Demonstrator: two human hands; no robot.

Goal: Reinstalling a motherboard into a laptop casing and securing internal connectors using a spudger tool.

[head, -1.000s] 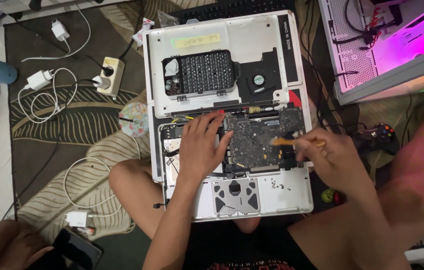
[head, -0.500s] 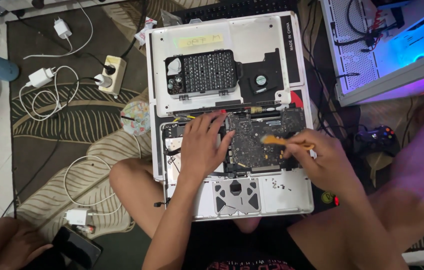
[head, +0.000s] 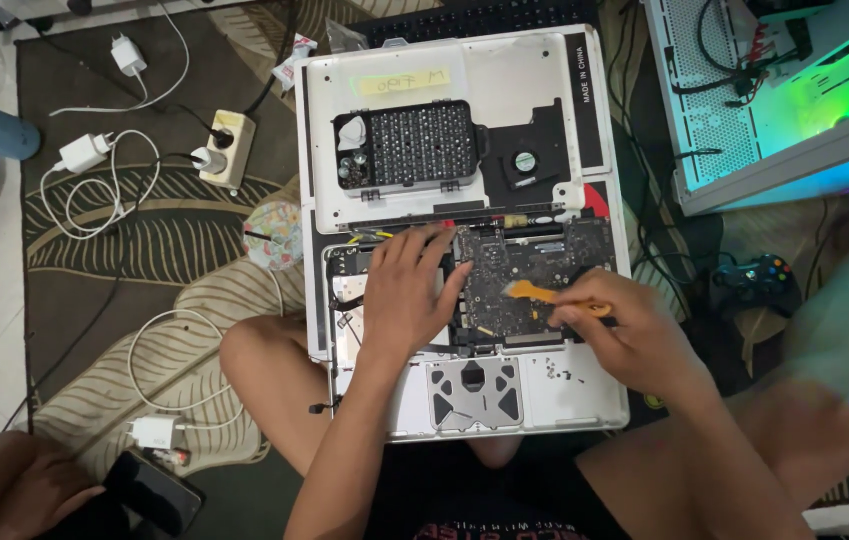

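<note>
Left hand [head: 407, 290] lies flat, fingers spread, on the opened laptop [head: 465, 400] resting across the lap. Right hand [head: 630, 335] pinches an orange pry tool [head: 542, 293], tip on the dark logic board [head: 530, 275]. Patterned rug [head: 145, 240] beneath; chargers [head: 85, 152] nearby.

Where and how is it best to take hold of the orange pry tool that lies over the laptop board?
Grip the orange pry tool at its right, thicker end, coming from the right, as the right hand does. Its thin flat tip points left onto the board, so that end should probably stay free.
</note>
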